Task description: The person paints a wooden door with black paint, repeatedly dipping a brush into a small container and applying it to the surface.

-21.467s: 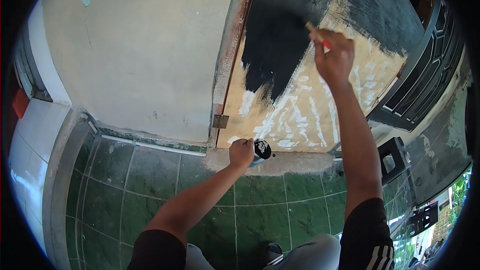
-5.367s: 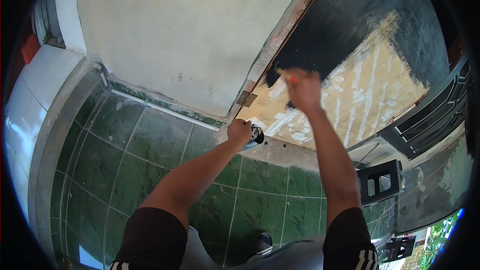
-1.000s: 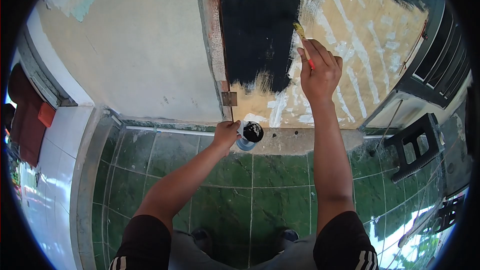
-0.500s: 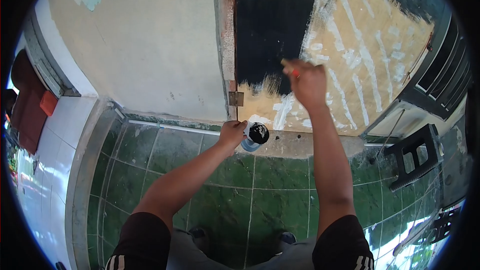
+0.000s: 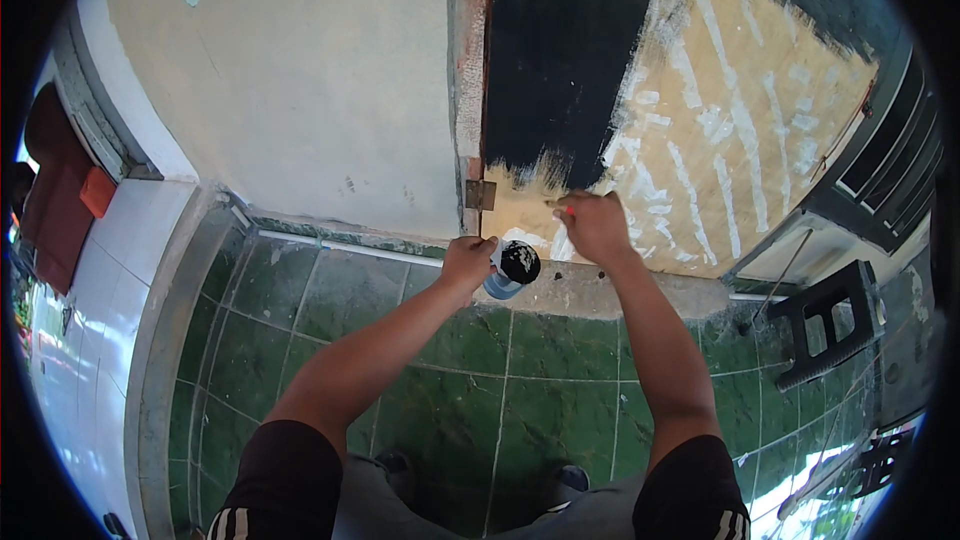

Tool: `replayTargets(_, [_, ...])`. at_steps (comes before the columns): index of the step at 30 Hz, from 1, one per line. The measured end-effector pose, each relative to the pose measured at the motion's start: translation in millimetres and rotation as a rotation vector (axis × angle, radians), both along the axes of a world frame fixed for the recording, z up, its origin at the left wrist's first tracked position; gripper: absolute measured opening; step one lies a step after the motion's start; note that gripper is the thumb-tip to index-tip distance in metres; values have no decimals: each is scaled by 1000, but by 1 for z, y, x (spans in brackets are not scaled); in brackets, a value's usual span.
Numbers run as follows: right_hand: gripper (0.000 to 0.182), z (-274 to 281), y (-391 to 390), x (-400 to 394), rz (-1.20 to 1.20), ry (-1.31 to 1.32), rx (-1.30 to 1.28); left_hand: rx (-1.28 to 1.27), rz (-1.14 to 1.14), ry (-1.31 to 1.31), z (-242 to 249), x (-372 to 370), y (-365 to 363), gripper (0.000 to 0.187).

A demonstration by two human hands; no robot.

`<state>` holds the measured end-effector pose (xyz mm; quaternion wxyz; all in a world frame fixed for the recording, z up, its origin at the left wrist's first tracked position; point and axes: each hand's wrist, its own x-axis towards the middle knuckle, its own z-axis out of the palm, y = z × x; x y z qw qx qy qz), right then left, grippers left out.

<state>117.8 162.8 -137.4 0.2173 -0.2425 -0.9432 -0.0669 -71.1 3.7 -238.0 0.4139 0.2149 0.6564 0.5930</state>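
My left hand [image 5: 468, 262] is closed on the side of a small blue-and-white paint can [image 5: 503, 287], with black paint [image 5: 520, 262] showing in its mouth. My right hand [image 5: 597, 227] is closed around a paintbrush [image 5: 556, 206]; a bit of red and a pale end show, and the fingers hide the rest. It is just above and right of the can, in front of a tan door panel [image 5: 735, 140]. Black paint [image 5: 560, 50] covers the panel's left side, ending in a ragged lower edge. White patches and streaks mark the bare tan part.
A metal hinge [image 5: 481, 196] sits on the door's left edge. Green floor tiles [image 5: 560, 420] lie below. A black plastic stool [image 5: 830, 325] stands at right, beside a thin stick [image 5: 785, 275]. A white pipe [image 5: 370, 253] runs along the wall base.
My right hand has moved down and slightly left with the paintbrush, from the black area to near the can. My left hand still holds the can. The view has shifted slightly.
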Motion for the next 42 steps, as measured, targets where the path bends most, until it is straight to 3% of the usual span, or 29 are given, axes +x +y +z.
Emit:
replayTargets(2, [18, 35, 7, -2, 0, 110, 65, -3, -1, -3, 1, -1, 1, 31])
replayTargets(3, [20, 56, 11, -2, 50, 340, 10, -11, -4, -4, 3, 0, -1, 31])
replayTargets(7, [21, 126, -4, 7, -101, 776, 523, 1, 21, -18, 2, -1, -2, 31])
replayTargets(9, [21, 131, -6, 11, -75, 867, 602, 24, 36, -14, -2, -1, -1, 33])
replayTargets(11, [21, 119, -10, 7, -28, 746, 573, 32, 48, -10, -4, -3, 0, 35])
replayTargets(13, [10, 85, -8, 1, 8, 444, 406, 19, 54, -7, -2, -1, -1, 35])
replayTargets(14, [10, 53, 2, -6, 17, 332, 450, 4, 48, -12, -1, 1, -1, 34])
replayTargets(16, [13, 17, -7, -7, 67, 191, 262, -24, 35, -11, 3, 0, 0, 31])
replayTargets(19, [14, 17, -12, -1, 32, -16, -83, 30, 12, -35, 2, -4, 0, 31])
replayTargets(22, [19, 63, 2, -2, 49, 333, 12, 22, 19, -20, 5, -4, 2, 31])
replayTargets(24, [21, 107, -7, 3, 22, 576, 217, 13, 14, -3, 7, -3, 0, 31])
replayTargets(27, [21, 119, -4, 7, -110, 781, 517, -6, 12, 8, 9, -2, -2, 32])
replayTargets(30, [19, 101, -11, 4, 48, 625, 420, -2, 21, -13, 9, -4, -1, 32])
replayTargets(32, [17, 68, -12, -1, -4, 335, 306, 8, 20, -19, 5, -4, 0, 32])
replayTargets(33, [18, 40, 2, 0, 102, 261, 232, 12, 13, -12, 4, -4, 1, 32])
replayTargets(34, [16, 33, -12, -1, -19, 53, 131, 18, 7, -2, 3, -6, 3, 32])
replayTargets(37, [18, 21, -12, 1, -6, -24, -130, 64, 10, -16, 3, -7, 5, 32])
replayTargets(39, [22, 20, 14, 5, 1, 81, 21, 64, 33, -25, 15, -3, 2, 32])
replayTargets(41, [25, 62, 10, 15, -19, 382, 29, 67, 56, -32, 24, -2, -2, 32])
replayTargets(42, [25, 80, 3, 20, -18, 469, 190, 70, 64, -32, 25, -2, -2, 32])
